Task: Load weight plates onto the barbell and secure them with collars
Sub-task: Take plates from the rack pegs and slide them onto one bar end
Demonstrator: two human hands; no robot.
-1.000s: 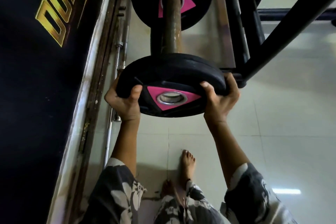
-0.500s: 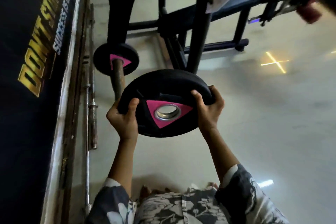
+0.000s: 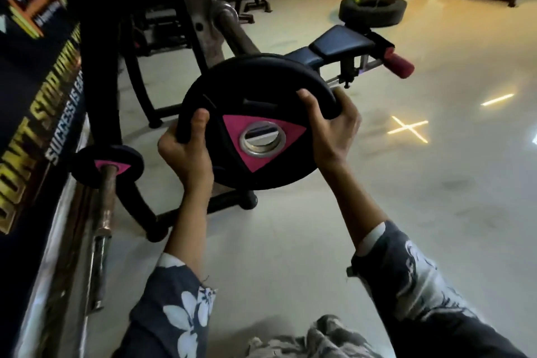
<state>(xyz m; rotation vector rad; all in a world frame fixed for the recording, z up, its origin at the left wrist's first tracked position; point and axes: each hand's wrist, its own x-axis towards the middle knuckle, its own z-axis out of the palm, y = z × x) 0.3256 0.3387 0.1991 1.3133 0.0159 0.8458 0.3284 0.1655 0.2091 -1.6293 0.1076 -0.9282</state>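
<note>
I hold a black weight plate [image 3: 255, 102] with a pink triangle and a steel-ringed centre hole in front of me, tilted. My left hand [image 3: 186, 151] grips its left rim and my right hand [image 3: 331, 125] grips its right rim. At the lower left a rusty peg [image 3: 105, 197] carries a smaller black plate [image 3: 87, 163] with the same pink triangle. Behind the held plate, a thick metal barbell sleeve end [image 3: 223, 13] sticks out from a dark rack upright [image 3: 200, 26]. No collar is visible.
A dark banner wall [image 3: 32, 125] with gold lettering runs along the left. A black bench [image 3: 340, 45] with a red roller stands behind the plate. A tyre [image 3: 372, 10] lies on the pale floor further back, with open floor on the right.
The plate has come off the low peg and risen with both hands. My view has lifted from the floor toward the bench and rack; the smaller plate stays on the peg.
</note>
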